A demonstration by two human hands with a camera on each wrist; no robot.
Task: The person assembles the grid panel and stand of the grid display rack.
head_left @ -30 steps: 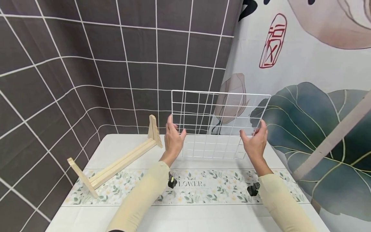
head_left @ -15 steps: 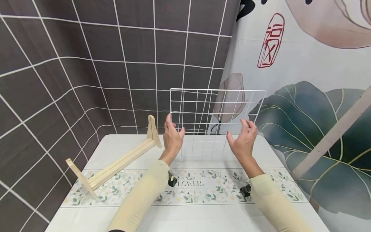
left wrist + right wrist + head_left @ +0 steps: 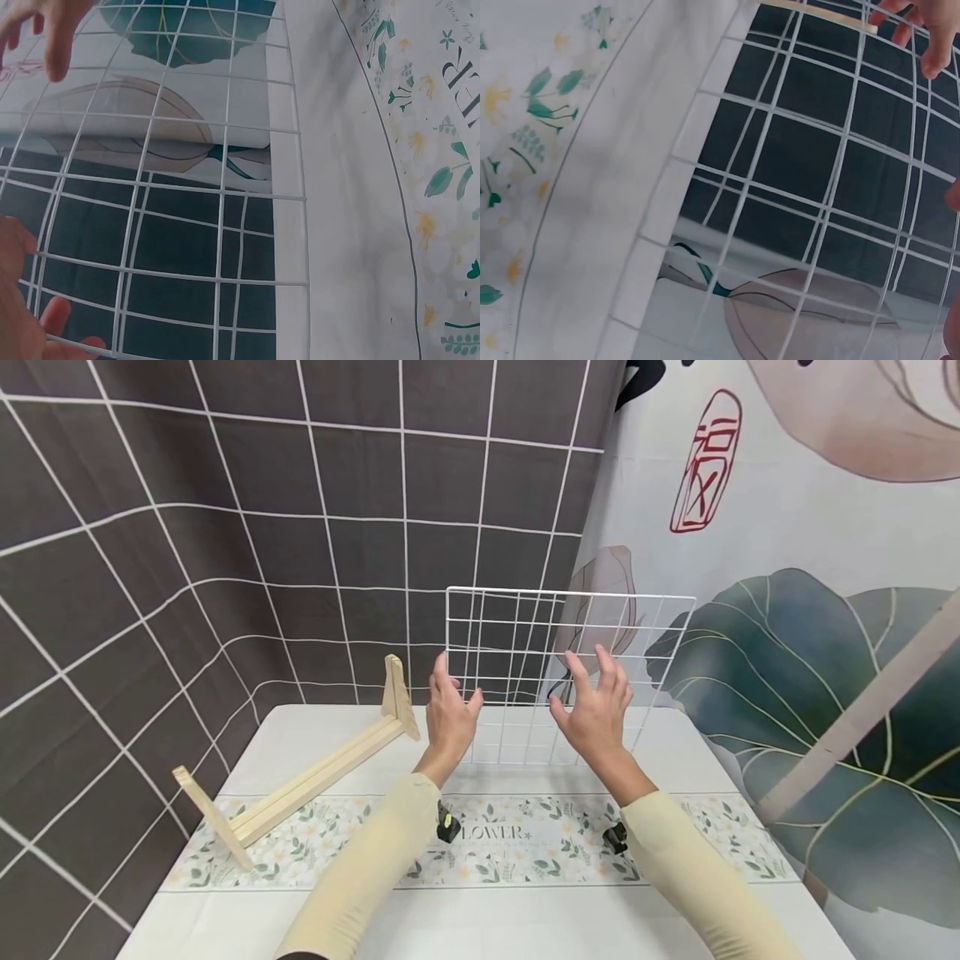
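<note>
R hand (image 3: pixel 596 706) had shifted inward from the right edge of the white wire grid panel (image 3: pixel 513 652), fingers spread, gripping nothing; mesh contact unclear. L hand (image 3: pixel 450 718) gripped its left edge. Prob. early: panel upright, unjoined to wooden stand (image 3: pixel 318 778) at left; release left to do. Panel was at table's (image 3: pixel 600 927) rear, long axis approx. L–R, facing person.

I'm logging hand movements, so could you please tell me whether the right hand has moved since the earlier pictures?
Yes, in the head view the right hand has moved left, towards the wooden stand.
</note>
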